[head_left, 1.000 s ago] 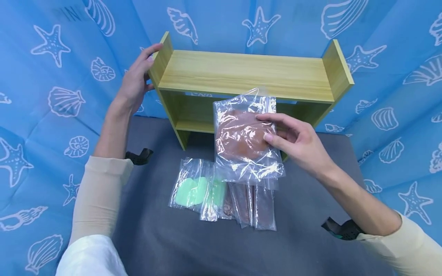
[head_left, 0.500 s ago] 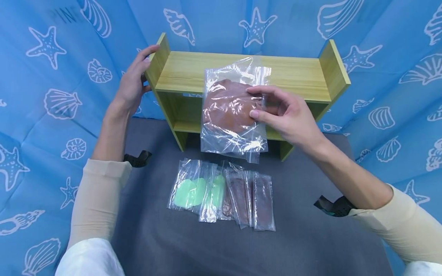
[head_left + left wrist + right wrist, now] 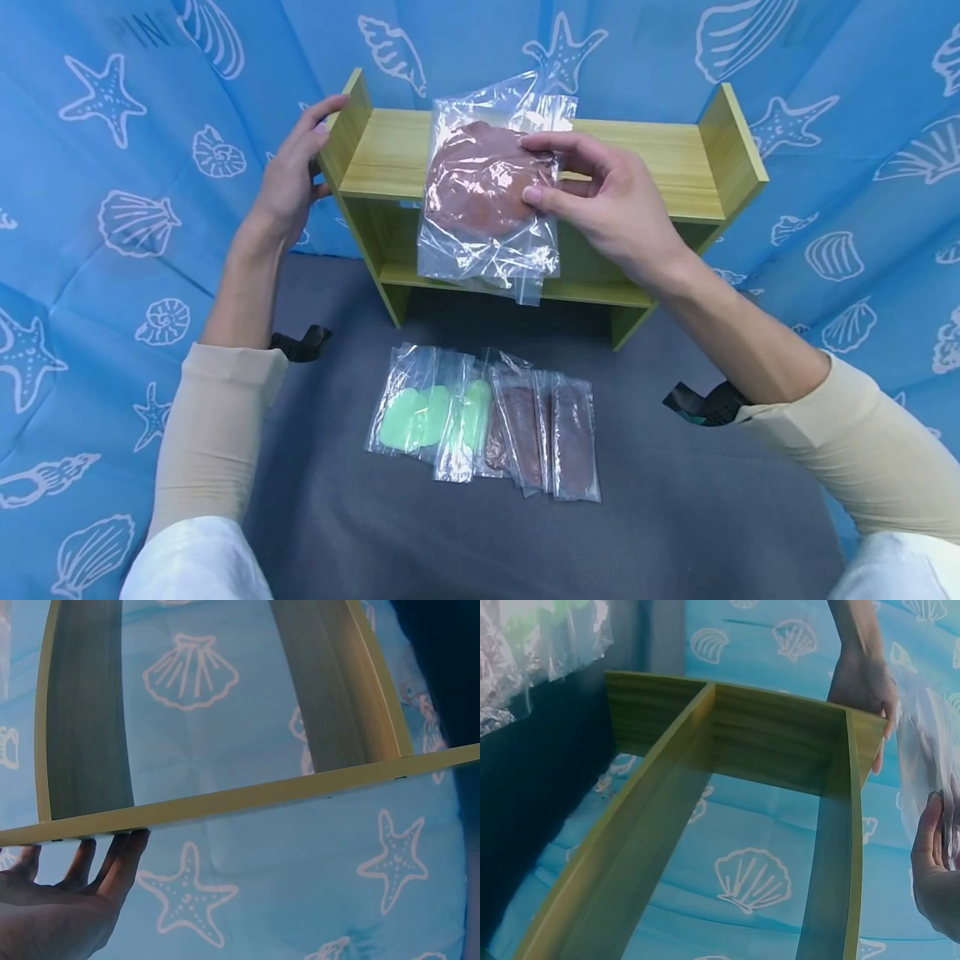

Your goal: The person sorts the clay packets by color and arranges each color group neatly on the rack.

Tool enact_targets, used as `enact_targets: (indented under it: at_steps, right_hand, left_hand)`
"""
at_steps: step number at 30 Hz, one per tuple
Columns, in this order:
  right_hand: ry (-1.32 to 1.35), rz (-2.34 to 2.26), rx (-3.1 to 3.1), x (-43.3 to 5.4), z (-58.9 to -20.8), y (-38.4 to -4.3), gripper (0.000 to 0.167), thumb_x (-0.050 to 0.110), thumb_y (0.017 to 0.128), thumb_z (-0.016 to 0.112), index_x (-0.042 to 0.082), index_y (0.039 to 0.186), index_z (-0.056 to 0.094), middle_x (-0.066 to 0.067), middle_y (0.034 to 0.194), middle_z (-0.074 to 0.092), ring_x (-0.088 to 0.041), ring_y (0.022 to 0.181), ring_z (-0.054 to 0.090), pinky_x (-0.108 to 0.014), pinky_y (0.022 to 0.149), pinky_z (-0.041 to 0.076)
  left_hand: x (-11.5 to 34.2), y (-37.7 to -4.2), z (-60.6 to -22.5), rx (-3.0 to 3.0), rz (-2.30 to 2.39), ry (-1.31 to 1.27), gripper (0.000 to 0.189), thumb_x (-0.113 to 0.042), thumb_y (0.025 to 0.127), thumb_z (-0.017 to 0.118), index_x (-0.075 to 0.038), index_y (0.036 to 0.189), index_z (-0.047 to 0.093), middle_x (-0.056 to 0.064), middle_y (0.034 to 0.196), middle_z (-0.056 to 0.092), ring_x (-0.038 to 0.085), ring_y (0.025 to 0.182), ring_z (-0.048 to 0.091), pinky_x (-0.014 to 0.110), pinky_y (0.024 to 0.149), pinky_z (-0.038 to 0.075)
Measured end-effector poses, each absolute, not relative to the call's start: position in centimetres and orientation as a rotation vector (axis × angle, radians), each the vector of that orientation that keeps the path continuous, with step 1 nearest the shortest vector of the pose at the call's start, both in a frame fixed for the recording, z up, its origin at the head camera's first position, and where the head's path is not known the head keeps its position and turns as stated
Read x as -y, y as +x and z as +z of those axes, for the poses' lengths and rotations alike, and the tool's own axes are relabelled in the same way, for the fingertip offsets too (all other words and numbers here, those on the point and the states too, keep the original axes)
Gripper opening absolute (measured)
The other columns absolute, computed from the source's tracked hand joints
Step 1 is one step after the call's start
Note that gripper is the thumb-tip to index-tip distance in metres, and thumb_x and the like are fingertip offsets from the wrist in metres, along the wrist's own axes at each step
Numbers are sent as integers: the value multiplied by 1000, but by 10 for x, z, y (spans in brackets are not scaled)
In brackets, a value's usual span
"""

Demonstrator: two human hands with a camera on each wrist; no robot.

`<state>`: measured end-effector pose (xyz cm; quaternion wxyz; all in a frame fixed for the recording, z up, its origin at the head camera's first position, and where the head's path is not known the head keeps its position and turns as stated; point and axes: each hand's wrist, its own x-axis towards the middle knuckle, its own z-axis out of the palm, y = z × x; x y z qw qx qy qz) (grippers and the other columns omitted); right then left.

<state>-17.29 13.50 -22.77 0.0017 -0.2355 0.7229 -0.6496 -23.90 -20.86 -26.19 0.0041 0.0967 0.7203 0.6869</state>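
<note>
My right hand point(image 3: 611, 200) pinches a clear zip bag point(image 3: 487, 242) by its right side, thumb in front. A flat, roundish brown piece shows inside the bag, and another plastic edge peeks out below it. In the head view the bag overlaps the top board of a wooden shelf point(image 3: 637, 150). The right wrist view catches the bag point(image 3: 922, 742) side-on, beyond the shelf's upper board. My left hand point(image 3: 288, 175) touches the shelf's left side panel near its top. Its fingers point(image 3: 124, 874) lie against the panel's outer face in the left wrist view.
Several clear bags lie in an overlapping row on the grey cloth point(image 3: 420, 542): light green pieces point(image 3: 412, 417) at left, dark brown ones point(image 3: 573, 442) at right. A blue curtain point(image 3: 480, 50) with white shells and starfish hangs behind the shelf and along both sides.
My right hand has lifted the zip bag up and a little left, from in front of the shelf's lower part to its top board. My left hand keeps its place on the side panel.
</note>
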Motion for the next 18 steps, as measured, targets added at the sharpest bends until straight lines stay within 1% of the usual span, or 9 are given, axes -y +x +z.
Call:
enact_targets:
  at_steps: [8,12,18]
  right_hand:
    - [-666,-2084,-2234,-121,-221,-190,42,2,90,71,4,131,63,-14,130,57,-26,103,67,-26,85,54]
    - [-633,-2143,-2182,-113,-222,-199,41,1,91,70,2,131,62,-14,130,57,-26,100,67,-27,84,54]
    - [-569,-2148,-2177,-102,-225,-215,45,0,89,72,4,132,61,-12,130,58,-27,102,66,-28,83,55]
  left_hand:
    - [209,-239,-262,-2263,2142,290,45,-36,105,37,-33,149,42,9,133,43,26,117,45,42,93,34]
    - [209,-239,-262,-2280,2135,280,44,-36,105,37,-34,148,42,8,133,43,26,116,46,42,92,35]
    - [209,-241,-261,-2276,2124,259,44,-36,105,36,-35,149,42,7,134,42,25,116,45,41,92,35]
